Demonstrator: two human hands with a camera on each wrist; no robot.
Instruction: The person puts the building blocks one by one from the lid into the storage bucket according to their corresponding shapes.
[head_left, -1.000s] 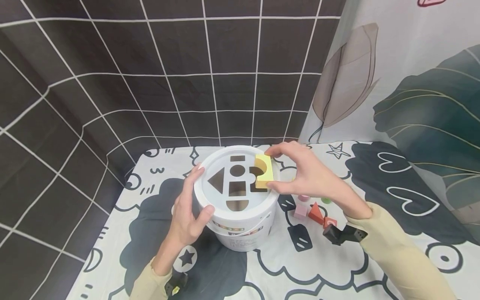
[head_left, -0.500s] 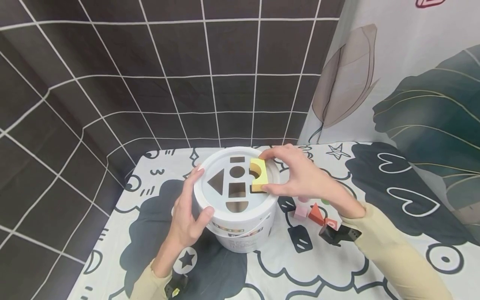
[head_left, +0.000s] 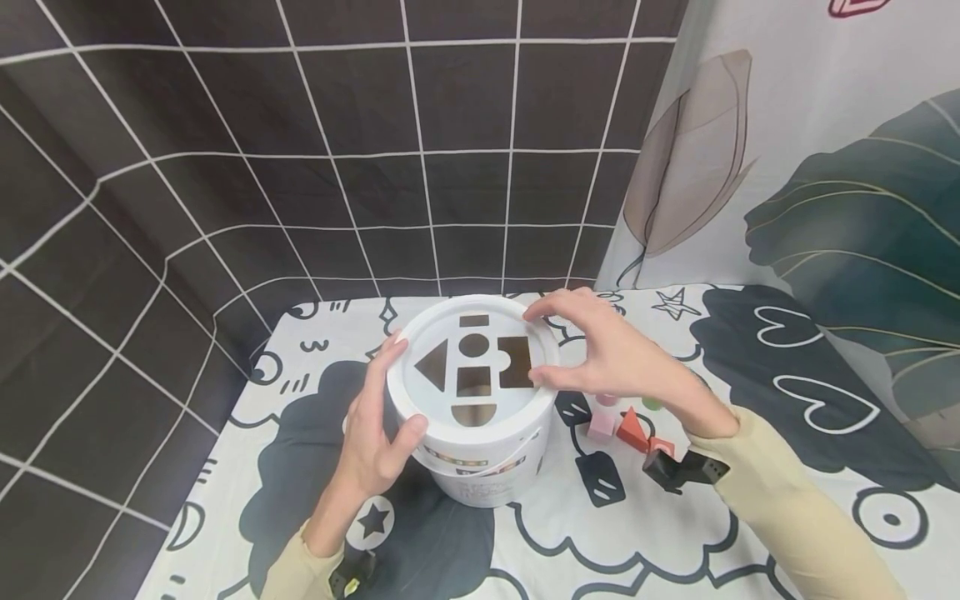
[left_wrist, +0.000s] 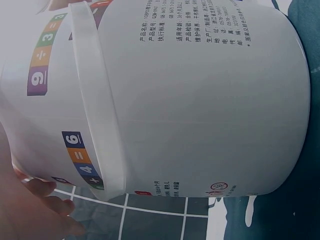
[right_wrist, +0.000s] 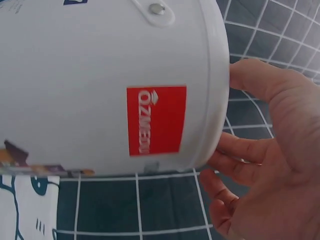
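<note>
unfinished, it seems: the pink block point(head_left: 601, 425) and red triangle point(head_left: 632, 430) lie on the cloth point(head_left: 637, 518) beside the bucket point(head_left: 480, 479), whose contents you can't tell; your right hand point(head_left: 615, 346), thumb and fingers apart, gripping nothing, is by the notched hole point(head_left: 519, 360); your left hand's point(head_left: 373, 433) spread fingers rest against the rim

"what's the bucket point(left_wrist: 210, 100) made of?"
"smooth white plastic by the look of it, with a soft gloss. the handle point(left_wrist: 102, 100) looks plastic too, but the rivet point(right_wrist: 157, 9) is shiny metal."
"and the lid point(head_left: 513, 408)?"
"smooth plastic, more matt."
"the tablecloth point(head_left: 570, 542)?"
"matt printed cloth. the dark wall hanging point(head_left: 465, 100) is matt cloth as well, rippled, and the sleeve point(head_left: 810, 517) is soft, matt fabric"
</note>
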